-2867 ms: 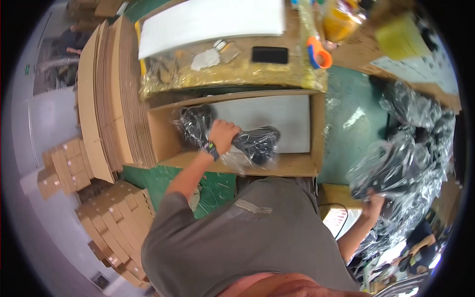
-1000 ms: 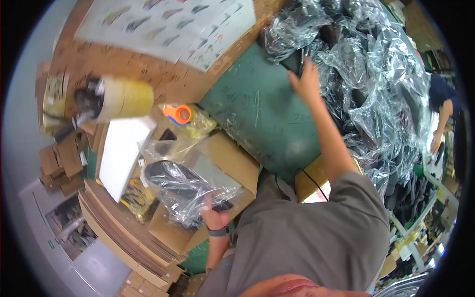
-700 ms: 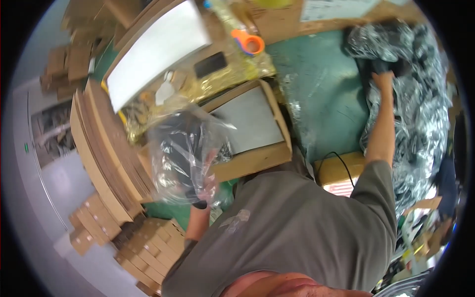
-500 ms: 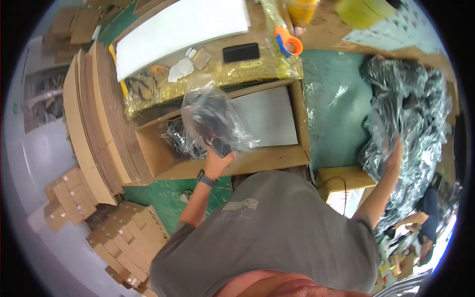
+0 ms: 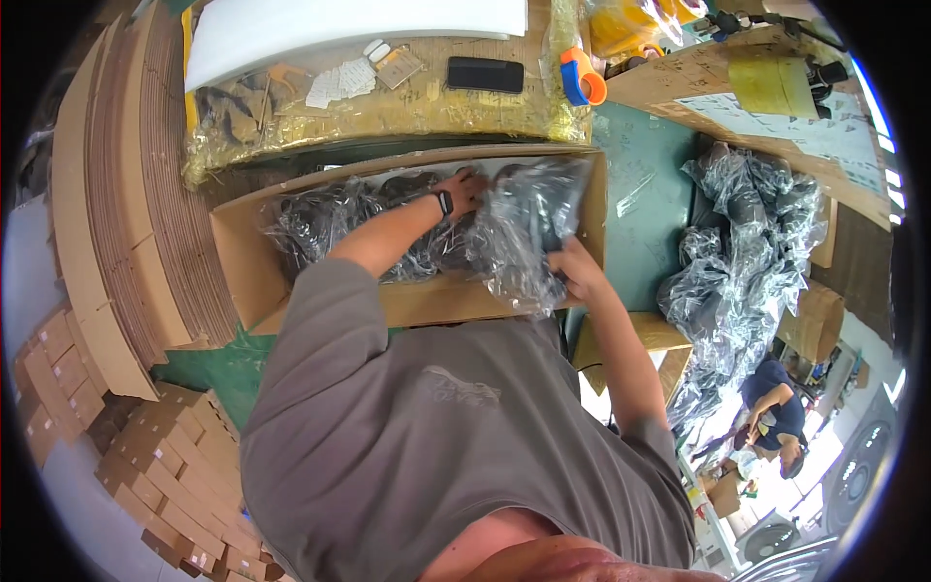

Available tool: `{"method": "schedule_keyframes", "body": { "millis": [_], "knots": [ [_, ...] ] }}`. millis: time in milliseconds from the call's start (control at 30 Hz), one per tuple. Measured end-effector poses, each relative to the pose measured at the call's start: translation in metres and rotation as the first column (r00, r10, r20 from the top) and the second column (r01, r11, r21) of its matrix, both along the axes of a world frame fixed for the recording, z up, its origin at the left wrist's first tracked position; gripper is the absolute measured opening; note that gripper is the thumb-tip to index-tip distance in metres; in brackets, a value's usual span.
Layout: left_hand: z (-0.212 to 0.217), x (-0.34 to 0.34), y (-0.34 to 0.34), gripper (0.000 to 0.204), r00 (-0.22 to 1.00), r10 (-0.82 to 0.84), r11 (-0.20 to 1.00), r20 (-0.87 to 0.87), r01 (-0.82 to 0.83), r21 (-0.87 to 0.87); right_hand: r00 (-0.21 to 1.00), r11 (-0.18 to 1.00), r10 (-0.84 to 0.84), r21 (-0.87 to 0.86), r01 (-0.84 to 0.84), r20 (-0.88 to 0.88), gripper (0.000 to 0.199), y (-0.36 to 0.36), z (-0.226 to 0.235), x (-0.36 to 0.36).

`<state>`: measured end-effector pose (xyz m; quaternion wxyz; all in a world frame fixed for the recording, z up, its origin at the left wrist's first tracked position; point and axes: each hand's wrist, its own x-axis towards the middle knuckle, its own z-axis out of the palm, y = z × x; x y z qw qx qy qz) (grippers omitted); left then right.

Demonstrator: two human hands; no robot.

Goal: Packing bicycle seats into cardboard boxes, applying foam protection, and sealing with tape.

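Your cardboard box (image 5: 242,267) is nearly full of bagged dark items; your right hand (image 5: 574,272) grips another clear bag (image 5: 524,233), your left hand (image 5: 465,189) presses flat on those packed, and a pile of bags (image 5: 747,242) waits right.

A green-topped counter (image 5: 648,209) runs across the far side, with a wooden shelf (image 5: 427,102) beyond it. Flat cardboard sheets (image 5: 116,213) stand stacked at the left, small cartons (image 5: 165,466) piled on the floor near left. Bright daylight falls on the floor (image 5: 824,466) near right.

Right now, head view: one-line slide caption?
Person's right hand lowers a clear-bagged dark item into an open cardboard box while the left hand presses bagged items already inside.
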<state>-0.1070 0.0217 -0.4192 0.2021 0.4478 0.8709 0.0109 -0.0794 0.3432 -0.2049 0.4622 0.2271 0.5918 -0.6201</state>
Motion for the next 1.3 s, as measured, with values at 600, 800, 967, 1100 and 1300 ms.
{"method": "schedule_keyframes", "body": {
  "millis": [600,800,967,1100,1300],
  "knots": [
    [0.217,0.166,0.101,0.067,0.226,0.936,0.21,0.269,-0.974,0.088,0.568,0.185,0.627,0.81,0.557,-0.533,0.053,0.393,0.012,-0.272],
    [0.244,0.132,0.162,0.064,0.235,0.966,0.226,0.11,-0.97,0.091,0.291,-0.299,0.915,0.954,0.022,0.28,0.096,0.529,-0.108,-0.349],
    [0.257,0.122,0.191,0.059,0.28,0.958,0.263,0.059,-0.943,0.204,0.162,-0.225,0.965,0.969,0.1,0.208,0.098,0.427,-0.088,-0.327],
    [0.261,0.1,0.206,0.054,0.407,0.909,0.367,0.088,-0.883,0.292,-0.101,-0.027,0.995,0.999,-0.02,0.025,0.115,0.364,-0.092,-0.269],
    [0.27,0.096,0.197,0.048,0.507,0.839,0.457,0.197,-0.853,0.251,0.367,0.177,0.918,0.984,-0.034,-0.152,0.157,0.345,-0.093,-0.256]
  ]
}}
